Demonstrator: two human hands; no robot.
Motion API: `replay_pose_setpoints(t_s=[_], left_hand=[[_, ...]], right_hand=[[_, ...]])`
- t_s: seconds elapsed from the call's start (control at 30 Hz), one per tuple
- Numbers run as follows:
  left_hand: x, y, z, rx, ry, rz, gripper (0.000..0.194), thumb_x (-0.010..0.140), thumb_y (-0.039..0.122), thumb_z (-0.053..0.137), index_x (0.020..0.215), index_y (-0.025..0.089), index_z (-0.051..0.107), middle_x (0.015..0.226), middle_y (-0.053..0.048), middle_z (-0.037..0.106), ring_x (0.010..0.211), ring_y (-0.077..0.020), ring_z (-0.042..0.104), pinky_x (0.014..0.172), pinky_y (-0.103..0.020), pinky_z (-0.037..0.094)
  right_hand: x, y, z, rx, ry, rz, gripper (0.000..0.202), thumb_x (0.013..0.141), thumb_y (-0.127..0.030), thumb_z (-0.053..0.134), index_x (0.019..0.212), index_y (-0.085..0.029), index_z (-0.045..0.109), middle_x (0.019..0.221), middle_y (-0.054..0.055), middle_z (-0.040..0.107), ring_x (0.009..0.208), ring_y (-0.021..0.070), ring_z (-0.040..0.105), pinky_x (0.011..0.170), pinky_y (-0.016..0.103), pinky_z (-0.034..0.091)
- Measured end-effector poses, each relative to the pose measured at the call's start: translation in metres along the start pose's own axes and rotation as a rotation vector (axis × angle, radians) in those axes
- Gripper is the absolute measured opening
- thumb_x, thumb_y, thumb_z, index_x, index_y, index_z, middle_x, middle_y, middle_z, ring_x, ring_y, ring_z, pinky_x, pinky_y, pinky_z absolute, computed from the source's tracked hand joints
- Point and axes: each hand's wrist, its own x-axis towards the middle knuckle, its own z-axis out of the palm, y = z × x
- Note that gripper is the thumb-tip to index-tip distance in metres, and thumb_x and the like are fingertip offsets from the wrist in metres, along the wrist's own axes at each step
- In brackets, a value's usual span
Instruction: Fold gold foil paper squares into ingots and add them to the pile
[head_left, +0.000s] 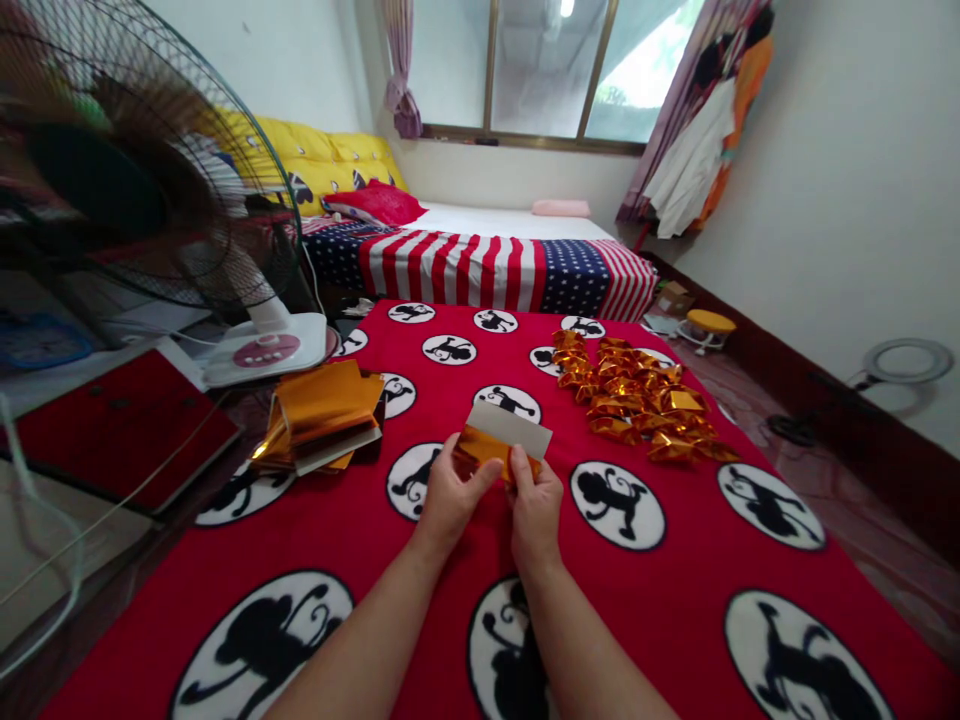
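Note:
Between my two hands is a sheet of gold foil paper (491, 455), partly folded, with its pale grey back showing along the far side. My left hand (454, 490) grips its left edge, thumb on top. The right hand (536, 500) pinches the near right part, with its thumb and fingers close to the left thumb. To the left lies a loose stack of gold foil sheets (330, 405). On the right, several folded gold foil pieces (637, 395) sit in a heap of rows. My fingertips under the sheet are hidden.
A red cloth (675, 610) with monkey prints in white circles covers the surface. At left stand a large fan (135, 180) and a red-topped cabinet (120, 420). Behind is a bed with a striped, starred cover (480, 270). A yellow stool (711, 322) is at right.

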Motion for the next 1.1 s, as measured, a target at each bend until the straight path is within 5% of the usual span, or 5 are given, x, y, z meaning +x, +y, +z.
replay_pose_setpoints(t_s=[0.2, 0.33, 0.63, 0.87, 1.1], left_hand=[[-0.005, 0.001, 0.005, 0.157, -0.03, 0.044, 0.023, 0.075, 0.038, 0.072, 0.07, 0.016, 0.066, 0.067, -0.003, 0.065, 0.069, -0.0172, 0.062, 0.073, -0.027, 0.051], [-0.003, 0.001, -0.005, 0.188, 0.152, 0.047, 0.043, 0.082, 0.044, 0.064, 0.051, 0.018, 0.049, 0.046, 0.005, 0.043, 0.044, -0.0084, 0.039, 0.046, -0.02, 0.035], [0.012, 0.003, -0.022, -0.066, 0.563, 0.181, 0.052, 0.085, 0.054, 0.057, 0.052, 0.019, 0.038, 0.046, 0.007, 0.035, 0.042, -0.0062, 0.032, 0.043, -0.02, 0.027], [0.001, 0.005, -0.014, 0.179, 0.135, 0.088, 0.046, 0.08, 0.058, 0.062, 0.062, 0.016, 0.059, 0.05, 0.002, 0.05, 0.047, -0.0098, 0.045, 0.046, -0.021, 0.034], [-0.001, 0.003, 0.002, 0.127, 0.329, 0.021, 0.036, 0.074, 0.047, 0.07, 0.061, 0.014, 0.061, 0.053, 0.001, 0.056, 0.049, -0.011, 0.05, 0.05, -0.022, 0.041]], right_hand=[[-0.001, 0.001, -0.002, -0.066, -0.114, -0.091, 0.032, 0.083, -0.044, 0.066, 0.092, -0.013, 0.071, 0.089, 0.007, 0.074, 0.082, 0.0203, 0.067, 0.079, 0.032, 0.052], [-0.003, -0.001, -0.003, -0.115, -0.092, -0.119, 0.033, 0.083, -0.045, 0.066, 0.093, -0.014, 0.071, 0.089, 0.006, 0.073, 0.079, 0.0192, 0.066, 0.074, 0.03, 0.052], [0.004, 0.002, -0.007, -0.094, 0.064, -0.106, 0.037, 0.082, -0.048, 0.065, 0.092, -0.012, 0.068, 0.071, 0.002, 0.066, 0.057, 0.0117, 0.052, 0.051, 0.022, 0.04], [0.0, -0.001, -0.004, -0.081, -0.097, -0.115, 0.03, 0.081, -0.042, 0.068, 0.091, -0.014, 0.07, 0.082, 0.004, 0.07, 0.071, 0.0161, 0.062, 0.068, 0.027, 0.05], [-0.009, -0.001, 0.003, -0.099, -0.211, -0.068, 0.034, 0.078, -0.048, 0.068, 0.087, -0.016, 0.068, 0.069, 0.002, 0.065, 0.059, 0.0142, 0.056, 0.054, 0.024, 0.047]])
